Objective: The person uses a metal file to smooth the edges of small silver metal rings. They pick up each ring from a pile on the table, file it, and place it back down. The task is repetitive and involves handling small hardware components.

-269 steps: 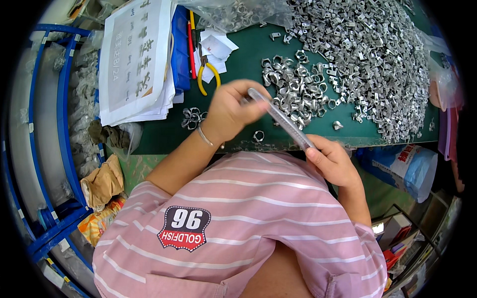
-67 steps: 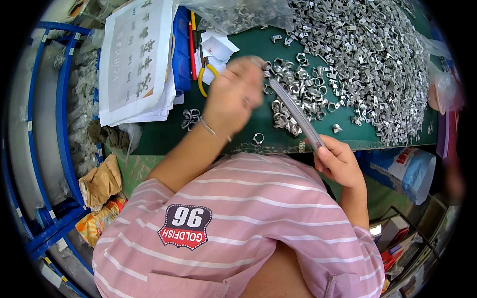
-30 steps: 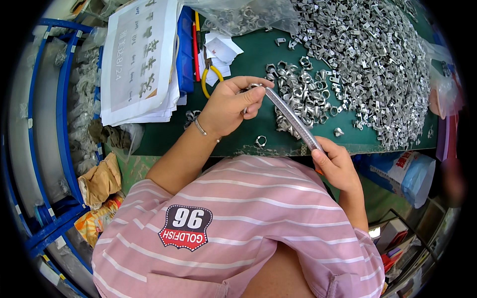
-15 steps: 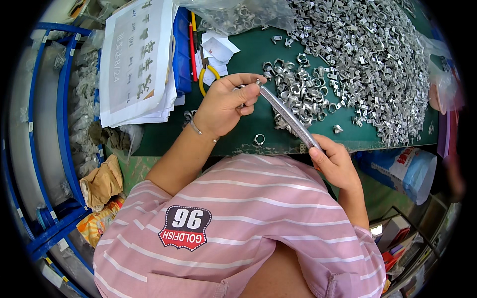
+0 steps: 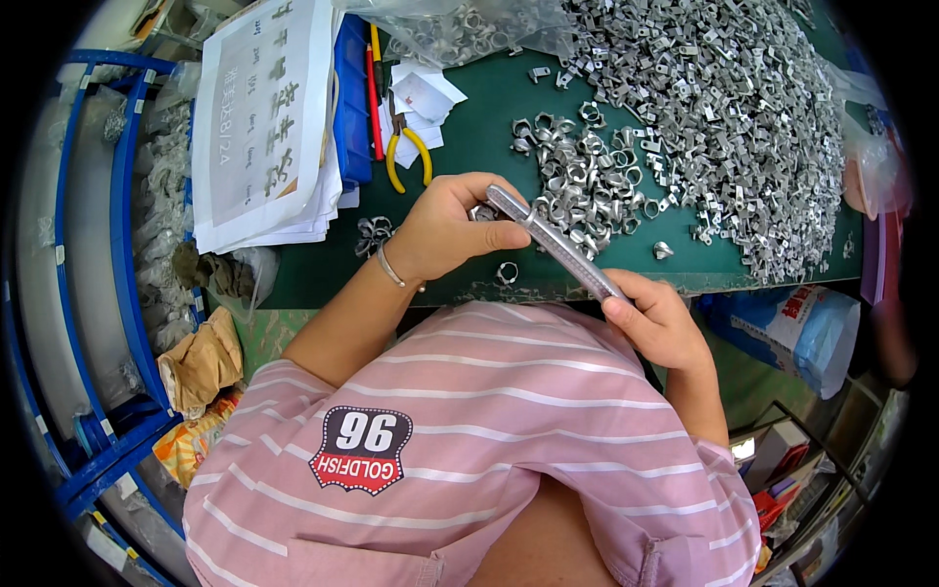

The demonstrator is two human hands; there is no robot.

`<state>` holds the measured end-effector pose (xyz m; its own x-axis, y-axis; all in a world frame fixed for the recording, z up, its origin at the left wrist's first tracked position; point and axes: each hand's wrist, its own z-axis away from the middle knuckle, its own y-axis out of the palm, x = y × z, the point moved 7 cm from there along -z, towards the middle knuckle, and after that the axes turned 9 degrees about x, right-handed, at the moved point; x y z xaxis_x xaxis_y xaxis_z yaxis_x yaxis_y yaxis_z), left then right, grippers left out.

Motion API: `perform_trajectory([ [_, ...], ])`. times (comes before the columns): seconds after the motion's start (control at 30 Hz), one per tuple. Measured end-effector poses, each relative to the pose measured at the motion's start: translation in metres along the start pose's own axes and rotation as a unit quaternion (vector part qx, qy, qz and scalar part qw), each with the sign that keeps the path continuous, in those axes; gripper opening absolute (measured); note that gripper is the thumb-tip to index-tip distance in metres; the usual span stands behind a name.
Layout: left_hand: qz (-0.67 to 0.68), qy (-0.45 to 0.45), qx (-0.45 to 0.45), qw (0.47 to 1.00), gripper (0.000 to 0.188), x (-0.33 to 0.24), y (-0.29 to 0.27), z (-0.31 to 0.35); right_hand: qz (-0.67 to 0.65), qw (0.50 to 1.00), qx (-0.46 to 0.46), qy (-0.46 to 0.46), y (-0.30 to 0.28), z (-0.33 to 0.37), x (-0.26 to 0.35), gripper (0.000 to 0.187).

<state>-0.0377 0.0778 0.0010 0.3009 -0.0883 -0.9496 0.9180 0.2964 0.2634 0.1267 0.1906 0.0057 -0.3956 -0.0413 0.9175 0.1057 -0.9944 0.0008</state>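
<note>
My right hand (image 5: pixel 657 318) grips the thick lower end of a tapered, graduated metal ring mandrel (image 5: pixel 567 252), which slants up to the left above the table edge. Around its upper part, near the tip, sits a small silvery ring (image 5: pixel 530 213). The thumb of my left hand (image 5: pixel 445 227) presses at this ring, with the fingers curled behind the mandrel and partly hidden. More silvery metal shows between the curled fingers of that hand. Below it, a single ring (image 5: pixel 507 273) lies near the table edge. Beyond the mandrel spreads a pile of rings (image 5: pixel 587 181).
A large heap of small metal clips (image 5: pixel 724 108) covers the table's right. Yellow-handled pliers (image 5: pixel 409 157) lie beside a blue tray (image 5: pixel 352 108) and printed sheets (image 5: pixel 259 127). A plastic bag of rings (image 5: pixel 469 34) lies at the back. Blue shelving (image 5: pixel 127 225) stands left.
The mandrel's tip now sticks out past my left hand, with the ring farther down its shaft. My left hand has moved slightly nearer to me; the right hand keeps its grip.
</note>
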Motion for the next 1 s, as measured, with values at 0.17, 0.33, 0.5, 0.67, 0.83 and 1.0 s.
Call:
perform_trajectory([
  [0.17, -0.010, 0.005, 0.030, 0.999, 0.030, 0.004, 0.007, 0.000, 0.051, 0.998, 0.001, -0.036, 0.001, -0.001, 0.004, 0.028],
  [0.33, -0.072, 0.058, 0.026, 0.995, 0.026, -0.002, 0.010, 0.004, 0.041, 0.999, 0.016, -0.010, 0.001, 0.000, 0.007, 0.028],
  [0.5, -0.032, 0.034, -0.027, 0.999, 0.022, -0.010, 0.013, 0.003, 0.010, 1.000, -0.007, -0.010, 0.000, -0.001, 0.005, 0.027],
  [0.67, 0.084, 0.059, -0.095, 0.990, 0.013, -0.039, -0.001, -0.010, -0.101, 0.994, -0.031, -0.036, -0.011, 0.008, 0.007, 0.030],
  [0.83, 0.199, 0.235, -0.238, 0.921, 0.017, -0.133, -0.048, -0.030, -0.029, 0.992, -0.118, -0.040, -0.032, 0.021, -0.004, 0.031],
  [1.0, -0.013, 0.270, -0.365, 0.891, 0.018, -0.178, -0.114, -0.056, -0.033, 0.994, -0.086, -0.065, -0.022, 0.019, 0.004, 0.030],
])
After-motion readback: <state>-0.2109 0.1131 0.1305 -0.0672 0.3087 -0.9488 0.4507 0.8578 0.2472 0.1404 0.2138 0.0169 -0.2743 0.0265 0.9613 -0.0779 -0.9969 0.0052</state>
